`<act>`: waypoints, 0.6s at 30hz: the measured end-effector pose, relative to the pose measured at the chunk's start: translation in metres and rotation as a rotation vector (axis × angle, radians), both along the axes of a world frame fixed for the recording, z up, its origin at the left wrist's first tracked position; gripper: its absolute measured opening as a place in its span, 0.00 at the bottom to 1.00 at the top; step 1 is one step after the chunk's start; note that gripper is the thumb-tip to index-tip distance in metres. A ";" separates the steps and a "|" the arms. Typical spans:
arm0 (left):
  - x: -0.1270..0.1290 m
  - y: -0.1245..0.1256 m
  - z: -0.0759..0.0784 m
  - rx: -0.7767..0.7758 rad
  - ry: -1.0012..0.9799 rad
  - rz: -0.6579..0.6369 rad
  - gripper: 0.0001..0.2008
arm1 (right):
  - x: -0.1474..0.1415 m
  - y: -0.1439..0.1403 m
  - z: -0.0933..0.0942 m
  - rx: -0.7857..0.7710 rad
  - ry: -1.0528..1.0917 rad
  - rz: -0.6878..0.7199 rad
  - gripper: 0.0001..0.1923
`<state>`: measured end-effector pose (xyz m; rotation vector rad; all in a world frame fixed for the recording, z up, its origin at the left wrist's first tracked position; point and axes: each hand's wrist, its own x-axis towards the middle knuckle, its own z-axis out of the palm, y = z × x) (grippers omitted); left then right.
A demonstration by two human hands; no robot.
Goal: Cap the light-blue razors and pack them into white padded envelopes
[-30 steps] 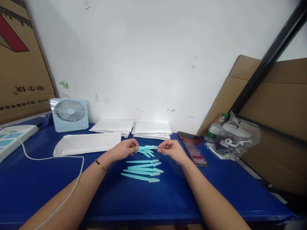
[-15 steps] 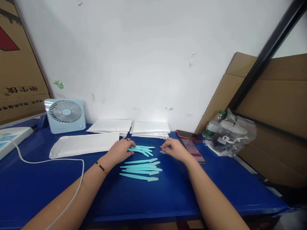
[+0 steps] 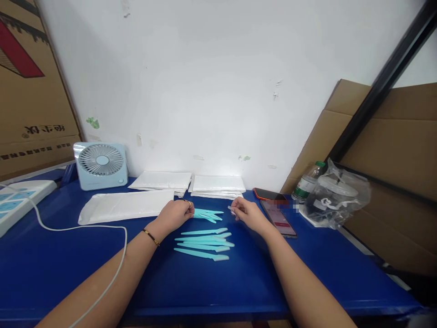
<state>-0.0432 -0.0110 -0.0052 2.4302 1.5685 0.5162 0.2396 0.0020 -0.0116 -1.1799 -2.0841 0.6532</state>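
My left hand (image 3: 177, 213) is closed round the handle ends of several turquoise eyebrow razors (image 3: 209, 215), whose other ends fan out to the right. To the right of them, my right hand (image 3: 248, 214) pinches a small translucent piece (image 3: 232, 209), perhaps a blade cover; its exact kind is too small to tell. Nearer to me, several more turquoise eyebrow razors (image 3: 201, 243) lie side by side on the blue table (image 3: 205, 287), their paler blade ends pointing right. Beside my left wrist, a long white plastic pack (image 3: 124, 207) lies flat.
Two stacks of white packs, left (image 3: 162, 180) and right (image 3: 217, 183), lie by the wall. A light-blue fan (image 3: 102, 165) and a white power strip (image 3: 23, 200) with a cable stand left. Two phones (image 3: 278, 216), a bottle (image 3: 307, 182) and a bagged cup (image 3: 336, 193) are right.
My right hand has raised the small translucent piece slightly off the table. The left hand has closed further round its bunch of razors. The whole view has shifted a little.
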 end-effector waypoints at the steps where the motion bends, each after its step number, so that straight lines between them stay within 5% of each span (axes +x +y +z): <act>1: 0.000 0.000 0.000 0.003 -0.019 -0.006 0.05 | -0.001 0.001 -0.001 -0.047 0.073 0.006 0.09; 8: 0.005 -0.002 -0.001 -0.141 -0.339 -0.054 0.09 | -0.015 -0.003 -0.006 -0.251 0.489 0.076 0.14; 18: 0.011 -0.006 0.002 -0.285 -0.433 -0.119 0.10 | -0.029 -0.009 -0.005 -0.177 0.453 0.025 0.12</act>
